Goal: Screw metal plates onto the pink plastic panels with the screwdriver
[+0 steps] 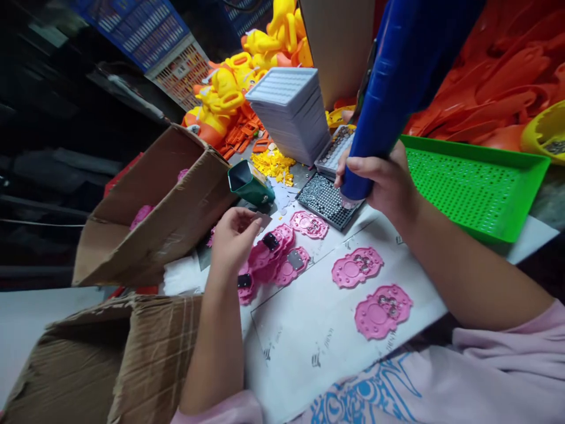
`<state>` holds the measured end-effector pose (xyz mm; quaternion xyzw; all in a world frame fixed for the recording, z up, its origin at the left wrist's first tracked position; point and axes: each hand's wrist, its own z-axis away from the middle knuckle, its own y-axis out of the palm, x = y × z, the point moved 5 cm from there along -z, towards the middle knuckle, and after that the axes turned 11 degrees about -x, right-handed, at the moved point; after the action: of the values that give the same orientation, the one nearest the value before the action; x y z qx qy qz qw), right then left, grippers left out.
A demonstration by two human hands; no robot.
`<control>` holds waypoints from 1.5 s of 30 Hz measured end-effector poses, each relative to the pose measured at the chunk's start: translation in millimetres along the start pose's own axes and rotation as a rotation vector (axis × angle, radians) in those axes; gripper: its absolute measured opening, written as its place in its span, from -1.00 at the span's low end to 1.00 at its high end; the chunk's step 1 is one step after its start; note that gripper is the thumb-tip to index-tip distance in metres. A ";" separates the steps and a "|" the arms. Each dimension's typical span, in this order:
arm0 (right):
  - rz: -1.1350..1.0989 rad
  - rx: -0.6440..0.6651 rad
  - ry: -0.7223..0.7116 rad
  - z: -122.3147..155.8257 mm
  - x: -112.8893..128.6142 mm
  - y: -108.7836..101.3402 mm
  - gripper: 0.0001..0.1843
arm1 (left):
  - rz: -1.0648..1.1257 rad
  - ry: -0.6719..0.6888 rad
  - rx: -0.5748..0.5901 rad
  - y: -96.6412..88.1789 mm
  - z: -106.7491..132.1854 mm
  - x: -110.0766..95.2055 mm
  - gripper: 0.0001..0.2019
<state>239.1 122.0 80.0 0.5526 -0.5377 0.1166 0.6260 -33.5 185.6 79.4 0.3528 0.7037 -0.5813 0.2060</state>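
Observation:
My right hand (pixel 388 182) is wrapped round a thick blue electric screwdriver (pixel 379 112), held tilted, its pale lower end over a black screw tray (pixel 324 197) full of small metal screws. At the left, the fingers of my left hand (pixel 233 238) are curled, thumb against fingertips; a small greyish flat piece shows beside them, and I cannot tell if it is held. Close to this hand lie several overlapping pink plastic pieces (pixel 269 253), some bearing dark square inserts. Another pink piece (pixel 309 225) touches the tray's near side. Two pink pieces with metal parts, one (pixel 357 267) behind the other (pixel 383 311), rest in front of me.
A green perforated tray (pixel 468 188) stands at the right. Behind are stacked white trays (pixel 286 118), a dark green cup (pixel 251 184) and small yellow parts (pixel 273 165). Cardboard boxes (pixel 154 235) border the left side. Yellow toy parts (pixel 225 82) and red-orange parts (pixel 489 88) are heaped beyond.

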 end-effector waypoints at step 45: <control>0.086 -0.005 -0.078 3.5 5.9 -1.8 -0.74 | 0.187 0.724 0.343 99.7 119.1 -53.3 -0.91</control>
<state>240.8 115.9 83.1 0.5315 -0.5852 0.1203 0.6005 61.0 64.7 21.1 0.6260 0.5885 -0.5075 -0.0648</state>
